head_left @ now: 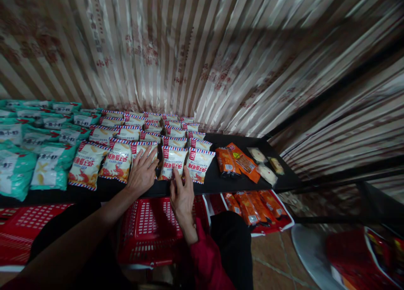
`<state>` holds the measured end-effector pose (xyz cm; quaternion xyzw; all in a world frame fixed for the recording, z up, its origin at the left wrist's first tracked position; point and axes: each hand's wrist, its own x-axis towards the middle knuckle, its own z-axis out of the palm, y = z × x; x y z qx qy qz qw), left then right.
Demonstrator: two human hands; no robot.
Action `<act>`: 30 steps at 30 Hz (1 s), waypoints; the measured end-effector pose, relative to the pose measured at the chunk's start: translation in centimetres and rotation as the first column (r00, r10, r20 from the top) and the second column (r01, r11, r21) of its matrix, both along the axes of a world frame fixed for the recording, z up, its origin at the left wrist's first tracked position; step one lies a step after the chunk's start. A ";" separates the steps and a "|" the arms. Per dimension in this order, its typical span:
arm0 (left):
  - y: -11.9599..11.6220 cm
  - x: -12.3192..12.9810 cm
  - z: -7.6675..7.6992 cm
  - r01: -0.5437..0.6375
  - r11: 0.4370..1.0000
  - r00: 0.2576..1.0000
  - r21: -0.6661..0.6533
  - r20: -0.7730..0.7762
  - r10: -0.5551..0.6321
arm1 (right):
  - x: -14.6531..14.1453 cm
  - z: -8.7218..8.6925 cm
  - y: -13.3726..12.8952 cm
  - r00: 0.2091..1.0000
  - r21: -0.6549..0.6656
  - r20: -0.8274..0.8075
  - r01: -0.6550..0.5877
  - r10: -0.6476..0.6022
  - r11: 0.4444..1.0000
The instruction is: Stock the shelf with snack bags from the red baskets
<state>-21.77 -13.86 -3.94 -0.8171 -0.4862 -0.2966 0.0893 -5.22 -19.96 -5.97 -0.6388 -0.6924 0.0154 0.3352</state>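
Note:
White and orange snack bags (87,166) with striped edges stand in rows on a black shelf (158,189). My left hand (141,174) lies with its fingers stretched out against the front of one such bag (136,148), partly covering it. Beside it, my right hand (183,195) reaches up with its fingers extended. Its fingertips touch the lower part of a front snack bag (173,159) and come close to the rightmost front snack bag (199,163). Neither hand grips anything.
Teal snack bags (49,166) fill the left of the shelf. Orange packets (227,160) and small pale packs (267,173) lie at the right. Below are a red basket (151,235) and another holding orange packets (252,208). A striped curtain (170,50) hangs behind.

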 end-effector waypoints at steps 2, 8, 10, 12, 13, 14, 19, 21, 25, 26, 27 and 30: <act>0.0 -0.1 0.0 0.003 1.000 1.000 0.002 0.000 -0.003 | 0.0 0.1 0.2 1.000 0.013 0.028 0.008 -0.009 1.000; 0.1 -0.3 -0.2 0.019 1.000 1.000 -0.003 0.007 -0.019 | -0.1 0.1 0.4 0.995 0.050 0.097 0.020 -0.024 0.999; 0.1 -0.3 -0.2 0.023 1.000 1.000 -0.003 0.014 -0.023 | -0.2 -0.1 0.5 0.994 0.056 0.106 0.020 -0.026 0.998; 0.2 -0.3 -0.2 0.025 1.000 0.999 0.001 0.020 -0.025 | -0.2 -0.3 0.6 0.994 0.060 0.102 0.034 -0.040 0.998; 0.2 -0.3 -0.2 0.026 1.000 0.999 0.003 0.021 -0.026 | -0.3 -0.4 0.7 0.994 0.063 0.095 0.045 -0.051 0.997; 0.2 -0.3 -0.2 0.027 1.000 0.999 0.004 0.022 -0.027 | -0.3 -0.4 0.8 0.994 0.067 0.086 0.058 -0.064 0.996; 0.3 -0.3 -0.4 0.025 1.000 0.999 -0.002 0.022 -0.025 | -0.4 -0.3 1.3 0.995 0.092 0.036 0.086 -0.089 0.992; 0.4 -0.3 -0.5 0.025 1.000 0.999 0.003 0.025 -0.025 | -0.5 0.0 1.5 0.996 0.102 0.020 0.080 -0.082 0.992; 0.5 -0.2 -0.6 0.026 0.999 0.999 0.020 0.038 -0.027 | -0.5 0.6 1.7 0.997 0.137 -0.011 0.076 -0.075 0.988; 0.5 -0.2 -0.6 0.025 0.999 0.999 0.021 0.039 -0.026 | -0.6 0.6 1.8 0.997 0.148 -0.017 0.078 -0.076 0.986; 0.4 -0.2 -0.6 0.025 0.999 0.999 0.021 0.040 -0.025 | -0.6 0.6 1.8 0.997 0.158 -0.021 0.080 -0.078 0.984; 0.4 -0.3 -0.6 0.026 0.999 0.999 0.027 0.040 -0.027 | -0.6 0.4 1.8 0.996 0.171 -0.028 0.092 -0.088 0.981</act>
